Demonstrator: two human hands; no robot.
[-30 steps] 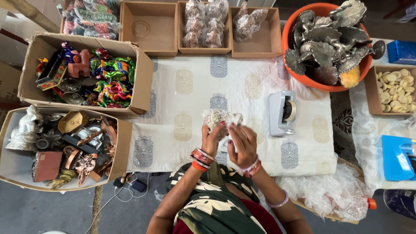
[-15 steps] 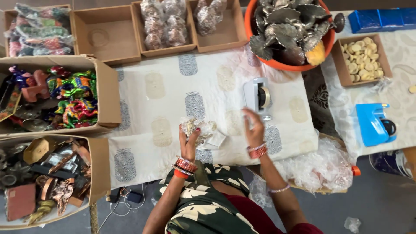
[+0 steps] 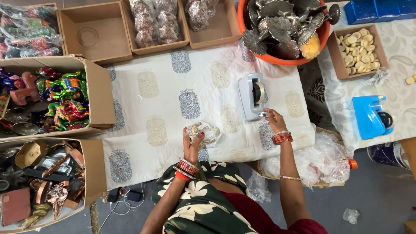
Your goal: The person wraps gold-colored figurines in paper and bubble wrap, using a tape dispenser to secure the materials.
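1. Near the front edge of the printed white cloth (image 3: 164,108), the left hand (image 3: 191,147) is closed around a small item wrapped in clear plastic (image 3: 203,133), thumb and fingers curled up over it, lifting it just off the cloth
2. Right hand (image 3: 273,120) reaches out to the grey tape dispenser (image 3: 252,96); its fingertips are pinched narrow at the dispenser's near end, touching it, though whether tape is between them cannot be told
3. Both wrists carry red and orange bangles, and the two hands are well apart, with bare cloth between them
4. Beyond the dispenser, an orange tub of dark metal leaf-shaped pieces (image 3: 281,26) sits at the cloth's far right corner
5. Along the far edge stand open cardboard boxes: one bare (image 3: 93,30), two with plastic-wrapped bundles (image 3: 151,21)
6. To the left, a carton of brightly coloured figurines (image 3: 60,97) overlaps the cloth's edge, and a carton of brass and metal ware (image 3: 43,182) lies nearer the person
7. To the right, a heap of clear plastic bags (image 3: 316,160) lies just past the cloth's edge, with a blue tape dispenser (image 3: 370,116) and a box of pale round pieces (image 3: 357,50) beyond
8. Open room remains across the middle of the cloth, left of the wrapped item
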